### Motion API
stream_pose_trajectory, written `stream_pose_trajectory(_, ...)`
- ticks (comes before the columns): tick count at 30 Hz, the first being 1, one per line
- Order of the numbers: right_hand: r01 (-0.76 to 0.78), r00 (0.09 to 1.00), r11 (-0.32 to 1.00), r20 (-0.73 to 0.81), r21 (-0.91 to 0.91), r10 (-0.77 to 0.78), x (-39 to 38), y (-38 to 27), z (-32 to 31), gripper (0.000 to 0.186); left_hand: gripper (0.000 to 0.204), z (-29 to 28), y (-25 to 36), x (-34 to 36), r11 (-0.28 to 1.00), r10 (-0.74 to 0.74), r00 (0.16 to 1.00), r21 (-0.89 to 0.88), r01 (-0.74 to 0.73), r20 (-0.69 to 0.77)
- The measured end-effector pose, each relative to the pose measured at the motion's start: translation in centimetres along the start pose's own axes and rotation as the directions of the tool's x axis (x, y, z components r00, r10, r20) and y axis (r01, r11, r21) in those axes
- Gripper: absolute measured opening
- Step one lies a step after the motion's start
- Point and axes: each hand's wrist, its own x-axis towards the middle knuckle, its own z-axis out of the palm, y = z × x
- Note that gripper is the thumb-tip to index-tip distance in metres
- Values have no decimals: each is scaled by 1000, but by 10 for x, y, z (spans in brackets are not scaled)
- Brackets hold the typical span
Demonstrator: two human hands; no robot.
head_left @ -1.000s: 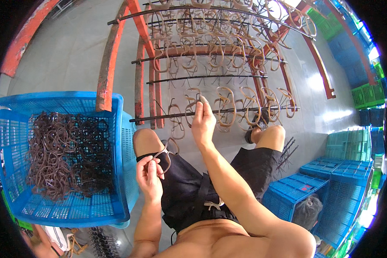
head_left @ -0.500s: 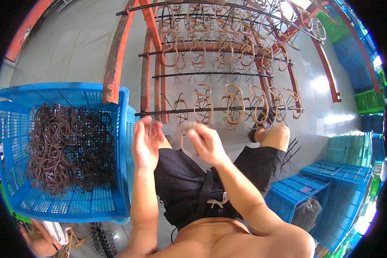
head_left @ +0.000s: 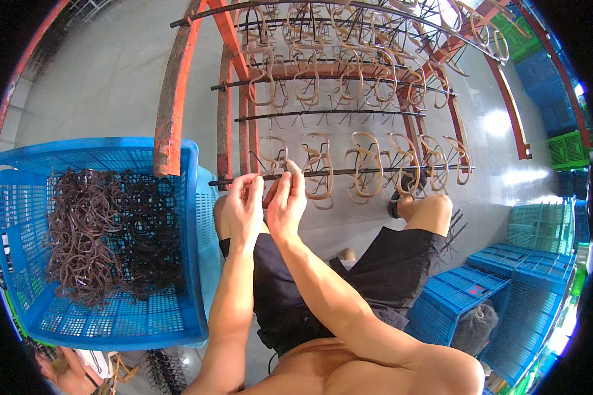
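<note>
My right hand (head_left: pixel 286 205) is at the left end of the nearest black bar (head_left: pixel 389 169), fingers closed at the lower part of a tan curved loop (head_left: pixel 284 142). That loop's lower end is hidden behind my hands. Close beside it, my left hand (head_left: pixel 243 209) has its fingers bent together by the bar; anything between them is hidden. Further right along the same bar hang several tan figure-eight loops (head_left: pixel 378 159) on thin dark hooks.
A blue crate (head_left: pixel 196 263) at my left holds a tangle of brown and black curved pieces (head_left: pixel 89 240). The orange rack (head_left: pixel 168 118) carries more loop-hung bars behind. Blue crates (head_left: pixel 464 289) and a dark bag (head_left: pixel 474 327) stand right. Another person (head_left: pixel 72 372) shows at lower left.
Both hands have come together at the near bar's left end. My right hand has moved forward and slightly left; my left hand has shifted right, its fingers now bent inward.
</note>
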Motion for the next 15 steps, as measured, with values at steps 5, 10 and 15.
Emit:
stream_pose_trajectory(5, -29, 996, 986, 91, 162, 15, 0, -2, 0, 27, 21, 0, -4, 0, 995, -68, 998, -66, 69, 11)
stream_pose_trajectory(10, 5, 991, 996, 130, 86, -16, 4, 3, -4, 28, 22, 0, -5, 1, 996, -31, 999, -79, 32, 6)
stream_pose_trajectory(15, 20, 994, 997, 104, 71, -27, 5, 5, -6, 27, 23, -2, 1, -2, 995, -73, 997, -60, 73, 13)
